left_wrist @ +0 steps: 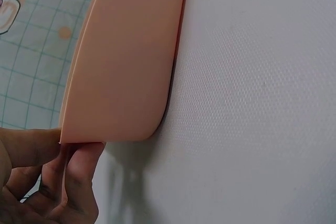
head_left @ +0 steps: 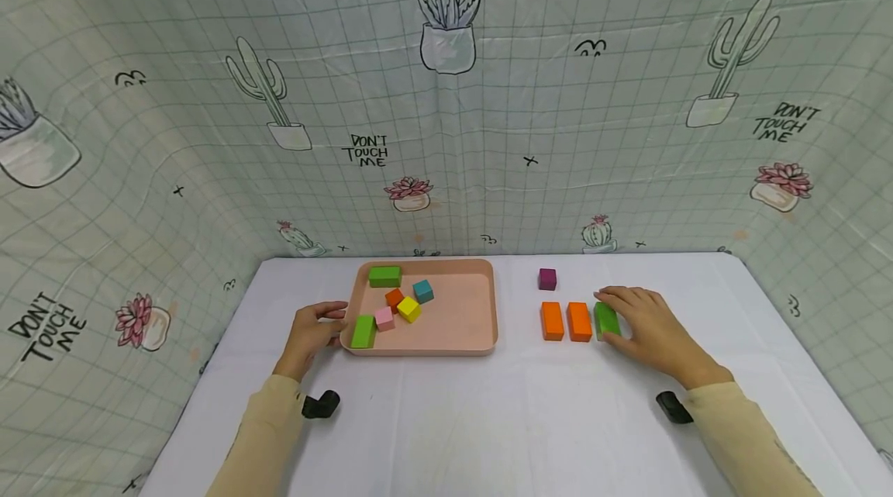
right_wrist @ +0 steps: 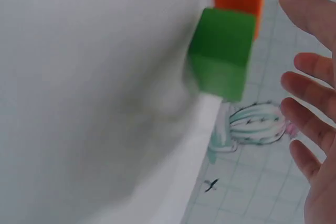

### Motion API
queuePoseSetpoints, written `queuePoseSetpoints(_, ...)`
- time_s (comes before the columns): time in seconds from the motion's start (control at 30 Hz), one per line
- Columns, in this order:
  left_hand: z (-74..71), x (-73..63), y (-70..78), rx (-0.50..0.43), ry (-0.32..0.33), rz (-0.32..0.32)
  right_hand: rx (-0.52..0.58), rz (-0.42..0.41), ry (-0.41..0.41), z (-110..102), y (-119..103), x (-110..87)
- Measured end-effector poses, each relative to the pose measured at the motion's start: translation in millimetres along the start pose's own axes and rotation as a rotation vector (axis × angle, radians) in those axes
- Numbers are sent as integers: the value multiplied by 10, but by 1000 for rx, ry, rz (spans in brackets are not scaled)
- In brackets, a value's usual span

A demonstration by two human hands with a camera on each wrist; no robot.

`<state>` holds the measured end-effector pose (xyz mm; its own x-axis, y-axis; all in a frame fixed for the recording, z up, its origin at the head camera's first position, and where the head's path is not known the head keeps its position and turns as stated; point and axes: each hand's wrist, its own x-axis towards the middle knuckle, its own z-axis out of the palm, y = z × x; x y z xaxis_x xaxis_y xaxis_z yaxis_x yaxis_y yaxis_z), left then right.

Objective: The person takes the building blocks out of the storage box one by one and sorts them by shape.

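Two hands: I am watching the right hand (head_left: 645, 330) spreading wide around the green block (head_left: 606, 320), not gripping it; the left hand (head_left: 312, 333) is touching the left end of the tray (head_left: 463, 311), and I cannot tell whether it is pinching.
Orange neighbour: I am judging the nearest orange block (head_left: 579, 322) to be at risk, as it is lying just beside the green block and a closing thumb could be knocking it askew.
Tray: too hard a push from the left could be sliding it and jostling the yellow cube (head_left: 408, 309) inside.
Green block's place: it is sitting right of centre in the lower half of the head frame, ending the row.
Green block's look: it is showing plain, flat faces and an oblong shape, blurring in the right wrist view.
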<state>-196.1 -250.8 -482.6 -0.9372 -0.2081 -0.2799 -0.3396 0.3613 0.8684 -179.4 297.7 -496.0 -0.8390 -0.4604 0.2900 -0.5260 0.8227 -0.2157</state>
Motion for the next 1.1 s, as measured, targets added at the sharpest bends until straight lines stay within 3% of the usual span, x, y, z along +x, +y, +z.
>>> queuePoseSetpoints(0.37, 8, -22, 17, -5, 9, -8, 32, -147, 90, 54, -477, 310)
queuePoseSetpoints(1.1, 14, -43, 17, -10, 7, 20, 44, -298, 23, 290, -1124, 987)
